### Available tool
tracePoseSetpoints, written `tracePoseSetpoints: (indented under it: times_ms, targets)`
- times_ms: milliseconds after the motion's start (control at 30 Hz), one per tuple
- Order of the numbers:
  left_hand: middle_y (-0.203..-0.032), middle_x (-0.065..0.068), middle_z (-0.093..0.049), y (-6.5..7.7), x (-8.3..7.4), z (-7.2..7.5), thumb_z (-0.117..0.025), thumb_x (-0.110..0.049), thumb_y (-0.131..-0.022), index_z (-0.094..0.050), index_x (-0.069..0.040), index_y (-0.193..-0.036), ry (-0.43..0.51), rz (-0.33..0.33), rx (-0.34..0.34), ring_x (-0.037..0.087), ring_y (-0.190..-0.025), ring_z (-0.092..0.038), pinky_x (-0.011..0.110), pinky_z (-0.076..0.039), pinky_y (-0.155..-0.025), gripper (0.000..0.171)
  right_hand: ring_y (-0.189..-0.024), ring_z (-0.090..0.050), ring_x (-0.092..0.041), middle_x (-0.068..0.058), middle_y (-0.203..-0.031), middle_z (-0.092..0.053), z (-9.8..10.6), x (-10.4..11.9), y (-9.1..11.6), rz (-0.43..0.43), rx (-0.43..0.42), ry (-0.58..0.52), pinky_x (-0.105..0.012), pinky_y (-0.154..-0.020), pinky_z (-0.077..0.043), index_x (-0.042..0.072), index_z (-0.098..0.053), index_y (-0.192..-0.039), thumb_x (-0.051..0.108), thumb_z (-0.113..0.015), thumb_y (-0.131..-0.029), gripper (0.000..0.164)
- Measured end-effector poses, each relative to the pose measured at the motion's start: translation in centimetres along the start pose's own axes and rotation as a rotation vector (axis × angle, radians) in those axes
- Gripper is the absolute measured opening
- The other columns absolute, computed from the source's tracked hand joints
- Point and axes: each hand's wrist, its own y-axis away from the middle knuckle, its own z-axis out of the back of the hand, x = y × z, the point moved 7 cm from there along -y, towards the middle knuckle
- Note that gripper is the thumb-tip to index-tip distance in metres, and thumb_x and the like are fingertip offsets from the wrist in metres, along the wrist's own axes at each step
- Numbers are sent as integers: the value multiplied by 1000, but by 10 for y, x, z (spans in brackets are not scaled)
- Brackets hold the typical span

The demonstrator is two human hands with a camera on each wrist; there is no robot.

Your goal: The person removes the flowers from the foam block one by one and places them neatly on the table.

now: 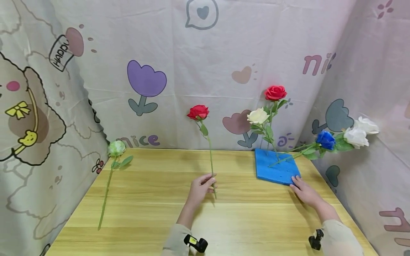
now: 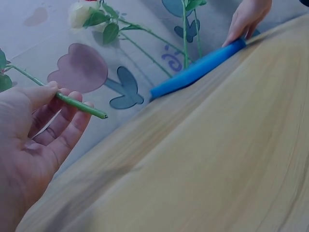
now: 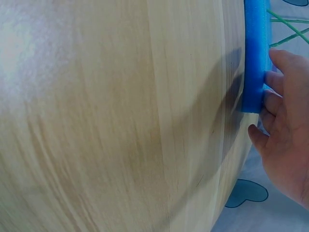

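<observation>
My left hand (image 1: 200, 188) pinches the stem of a red rose (image 1: 198, 112), which stands upright above the table. The cut end of its green stem (image 2: 79, 104) sticks out past the fingers in the left wrist view. My right hand (image 1: 305, 192) rests on the near right corner of a blue foam board (image 1: 267, 172). In the right wrist view its fingertips touch the board's edge (image 3: 256, 58). Stuck in the board are another red rose (image 1: 276, 93), a cream rose (image 1: 258, 116), a blue rose (image 1: 325, 140) and white roses (image 1: 356, 137); the blue and white ones lean right.
A pale green-white rose (image 1: 117, 148) lies at the left of the wooden table (image 1: 144, 199). Printed cloth (image 1: 205, 64) hangs behind the table and along both sides. The leaning white roses reach out past the table's right edge.
</observation>
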Motion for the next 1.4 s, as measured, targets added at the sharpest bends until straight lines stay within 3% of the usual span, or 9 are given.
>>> tracePoseSetpoints:
  times_ms: [167,367,600,933,1400]
  targets:
    - [-107,31,-64,4,1,21,-64,-15,-94,-62,5,-125,-25,22,-20,33,-89,-70,34,-62,-70,37,-136,-16,-62,-44,-149,-14,1,-1,1,2,6,2,-73,-108,-18,-15,-24,-146,38,-38,-105,68]
    - [-103,28,-66,12,1,42,-66,-15,-93,-60,9,-125,-17,47,-31,21,-81,-70,26,-61,-64,40,-136,-16,-61,-44,-149,-15,0,-2,1,2,4,4,-72,-109,-18,-15,-25,-146,38,-38,-105,68]
    - [-94,11,-67,20,1,63,-65,-12,-93,-57,11,-127,15,99,-15,14,-78,-69,22,-59,-63,41,-136,-19,-62,-44,-148,-17,1,-2,1,13,-14,17,-72,-108,-21,-16,-28,-144,36,-40,-105,66]
    - [-97,9,-66,34,-7,98,-63,-12,-94,-56,7,-130,-63,148,-22,18,-83,-70,26,-60,-67,41,-136,-18,-62,-44,-149,-16,3,0,1,9,-14,0,-72,-108,-20,-16,-27,-145,34,-40,-105,65]
    - [-100,12,-68,59,-18,152,-62,-13,-95,-52,9,-132,-166,218,-72,15,-81,-70,29,-61,-68,44,-137,-17,-61,-42,-150,-16,0,-2,1,-4,0,5,-72,-109,-18,-13,-26,-146,36,-38,-106,65]
